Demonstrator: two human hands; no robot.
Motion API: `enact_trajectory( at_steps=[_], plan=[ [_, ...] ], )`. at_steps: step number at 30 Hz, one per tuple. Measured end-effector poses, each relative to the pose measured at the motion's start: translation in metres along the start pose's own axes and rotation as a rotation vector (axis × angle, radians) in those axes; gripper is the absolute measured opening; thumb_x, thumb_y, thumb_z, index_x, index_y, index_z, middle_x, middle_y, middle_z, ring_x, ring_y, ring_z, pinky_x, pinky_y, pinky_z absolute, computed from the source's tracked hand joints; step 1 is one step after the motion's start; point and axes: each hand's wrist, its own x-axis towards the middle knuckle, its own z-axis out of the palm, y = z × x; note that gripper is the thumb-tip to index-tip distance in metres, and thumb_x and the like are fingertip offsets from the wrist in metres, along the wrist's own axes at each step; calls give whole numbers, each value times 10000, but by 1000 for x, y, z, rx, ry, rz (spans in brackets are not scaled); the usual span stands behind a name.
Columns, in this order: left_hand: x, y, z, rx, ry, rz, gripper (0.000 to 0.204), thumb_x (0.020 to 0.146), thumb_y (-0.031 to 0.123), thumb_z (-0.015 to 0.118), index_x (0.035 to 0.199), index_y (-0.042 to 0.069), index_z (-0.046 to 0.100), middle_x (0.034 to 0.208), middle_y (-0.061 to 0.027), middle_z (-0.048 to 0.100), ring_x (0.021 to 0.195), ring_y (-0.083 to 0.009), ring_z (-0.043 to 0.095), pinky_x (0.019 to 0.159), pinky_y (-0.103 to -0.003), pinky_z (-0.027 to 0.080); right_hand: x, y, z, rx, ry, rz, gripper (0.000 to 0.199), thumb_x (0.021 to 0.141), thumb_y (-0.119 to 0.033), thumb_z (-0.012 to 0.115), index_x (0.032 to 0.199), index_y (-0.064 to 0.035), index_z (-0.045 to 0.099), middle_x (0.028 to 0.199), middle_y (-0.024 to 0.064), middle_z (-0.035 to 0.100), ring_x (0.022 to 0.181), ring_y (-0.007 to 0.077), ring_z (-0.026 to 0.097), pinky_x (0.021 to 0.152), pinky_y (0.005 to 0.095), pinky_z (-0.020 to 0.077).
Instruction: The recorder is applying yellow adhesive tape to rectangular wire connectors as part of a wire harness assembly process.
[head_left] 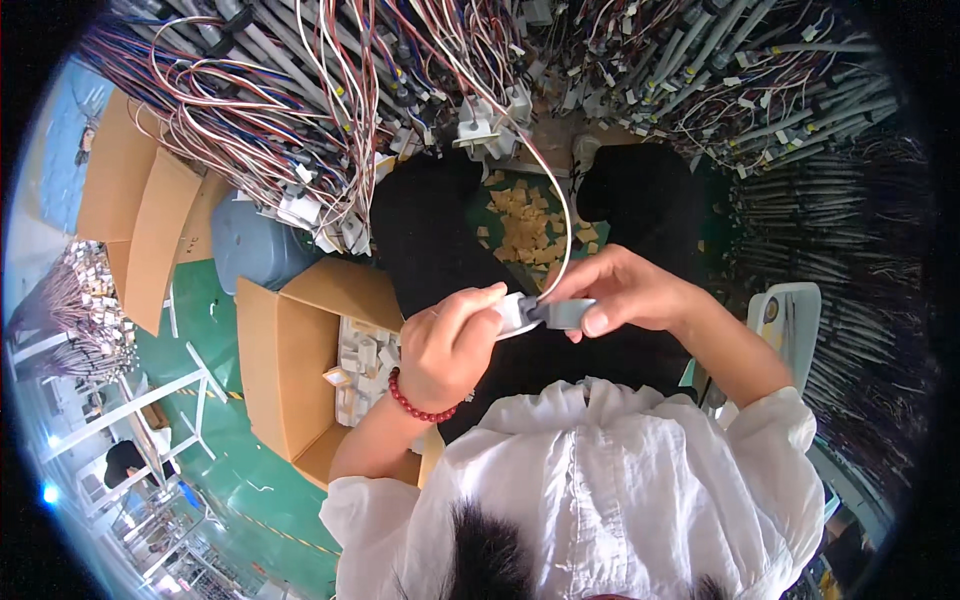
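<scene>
Now left hand [448, 345] pinches white piece [512, 314], right hand [642, 290] grey piece [568, 315] (light, stiff, probably); best held by edges, sparing cable [568, 225].

1. A short row of dark printed letters stands, small and slanted, on a flap of the tall, open brown cardboard box [165, 215] at the left.
2. Yellow-and-black striped marking lines [285, 534] run across the smooth green floor [222, 330] at the left, one strip nearer and another farther off; they are wordless signs.
3. Small white tags [741, 170] sit among the thick grey-sheathed cables [820, 125] at the far right; any writing on them is too small to read.
4. Nothing else can be read with certainty.
</scene>
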Motion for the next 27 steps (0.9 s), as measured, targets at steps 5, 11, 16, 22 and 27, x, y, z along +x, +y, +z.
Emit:
enact_trajectory(
  at_steps=[5, 11, 16, 22, 27],
  plan=[
    [7, 2, 1, 332, -162, 274, 131, 753, 72, 614, 711, 57, 491, 910, -98, 603, 732, -202, 643, 644, -292, 548, 10, 9, 13, 224, 291, 123, 404, 839, -414, 664, 849, -10, 654, 728, 27, 612, 580, 99, 551, 530, 238, 456],
    [4, -8, 0, 304, -183, 225, 123, 724, 66, 621, 732, 68, 499, 829, -67, 577, 694, -191, 624, 593, -279, 527, 21, 22, 11, 648, 117, 128, 480, 930, -415, 509, 988, 42, 646, 649, 10, 517, 528, 117, 458, 482, 260, 395],
    [-7, -9, 4, -124, 0, -89, 214, 614, -51, 707, 675, 20, 515, 852, -78, 625, 585, -185, 608, 503, -277, 481, 12, 22, -6, -43, 362, -29, 168, 862, -169, 577, 860, -3, 607, 739, 51, 571, 633, 131, 555, 579, 250, 450],
    [-17, -7, 12, -454, 26, -251, 265, 658, -98, 712, 692, 19, 476, 834, -121, 630, 634, -172, 600, 544, -259, 467, 14, -5, 6, -618, 98, -330, 591, 682, -76, 785, 1235, -75, 575, 1232, 55, 467, 1098, 172, 493, 874, 319, 472],
    [-23, -10, 9, -876, -69, -484, 272, 723, -156, 602, 798, 56, 448, 853, -117, 603, 775, -161, 589, 675, -262, 481, 19, -27, 17, -1011, 91, -478, 549, 643, -121, 778, 1156, -31, 604, 944, 130, 588, 882, 226, 595, 725, 286, 507]
  ],
)
